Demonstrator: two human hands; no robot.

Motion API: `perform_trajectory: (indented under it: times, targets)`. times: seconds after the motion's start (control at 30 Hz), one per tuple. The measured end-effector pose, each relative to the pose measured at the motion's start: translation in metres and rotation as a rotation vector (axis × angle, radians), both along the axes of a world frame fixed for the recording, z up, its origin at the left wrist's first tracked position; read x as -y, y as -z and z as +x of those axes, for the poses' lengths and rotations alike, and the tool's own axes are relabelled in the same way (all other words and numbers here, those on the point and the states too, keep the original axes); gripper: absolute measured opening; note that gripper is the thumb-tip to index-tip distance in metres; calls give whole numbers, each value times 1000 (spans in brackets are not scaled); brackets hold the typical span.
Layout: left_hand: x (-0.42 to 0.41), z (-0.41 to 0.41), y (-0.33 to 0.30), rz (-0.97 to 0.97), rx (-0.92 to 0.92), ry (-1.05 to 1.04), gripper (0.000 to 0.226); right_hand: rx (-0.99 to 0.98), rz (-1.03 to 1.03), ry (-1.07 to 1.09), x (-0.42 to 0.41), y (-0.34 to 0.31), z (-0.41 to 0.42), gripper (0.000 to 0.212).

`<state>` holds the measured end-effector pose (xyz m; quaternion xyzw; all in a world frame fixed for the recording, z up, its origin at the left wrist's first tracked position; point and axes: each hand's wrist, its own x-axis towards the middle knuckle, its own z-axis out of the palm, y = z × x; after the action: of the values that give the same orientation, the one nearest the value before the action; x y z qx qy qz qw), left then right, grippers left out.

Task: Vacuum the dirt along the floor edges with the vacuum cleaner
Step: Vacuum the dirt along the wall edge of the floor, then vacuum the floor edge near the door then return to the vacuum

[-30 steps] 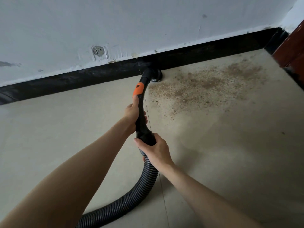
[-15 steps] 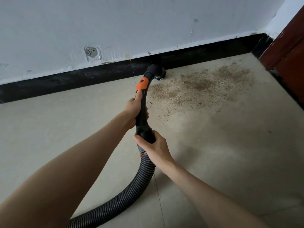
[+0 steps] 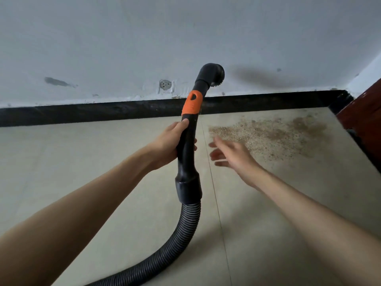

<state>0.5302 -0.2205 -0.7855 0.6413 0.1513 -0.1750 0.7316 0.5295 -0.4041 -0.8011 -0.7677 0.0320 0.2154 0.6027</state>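
A: Nearest the camera, what was there?

B: The ribbed hose (image 3: 181, 234) curled up from the bottom edge to a black wand (image 3: 186, 153). The left hand (image 3: 168, 146) gripped the wand just under its orange collar (image 3: 191, 104), fingers wrapped round it.

A: And the right hand (image 3: 231, 154)?

B: It hung just beside the wand, apart from it, fingers spread and holding nothing. It was blurred, so little more could be said.

A: Where was the nozzle (image 3: 212, 75)?

B: Up in the air in front of the wall (image 3: 123, 38), above the black skirting (image 3: 82, 112), not on the floor (image 3: 82, 162).

A: Then how far along did the job look?

B: The tile left of the wand showed no grit, though whether it had been vacuumed could not be told. To the right, a broad patch of dirt (image 3: 274, 133) lay beside the skirting, reaching toward the corner by the red-brown door (image 3: 367, 124). Most of the work seemed left: the nozzle would need to go down onto that patch.
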Motion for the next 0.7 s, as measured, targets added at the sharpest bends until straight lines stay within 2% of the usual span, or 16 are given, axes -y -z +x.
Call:
perform_trajectory:
  times: [0.07, 0.17, 0.37, 0.5, 0.57, 0.7]
  targets:
    - [-5, -12, -12, 12, 15, 39, 25, 48, 4, 93, -21, -29, 15, 35]
    - [-21, -37, -54, 21, 15, 67, 27, 110, -88, 60, -69, -84, 19, 43]
    - [-68, -78, -184, 91, -39, -1, 34, 42, -173, -101, -140, -199, -9, 44]
    - [-119, -106, -275, 136, -43, -33, 32, 96, -202, -178, -191, -287, -31, 40]
    - [-155, -129, -319, 220, -50, -92, 32, 126, -181, -215, -220, -334, -43, 40]
    - [-242, -194, -409, 560, -61, -368, 44, 175, -96, -328, -286, -442, -66, 35]
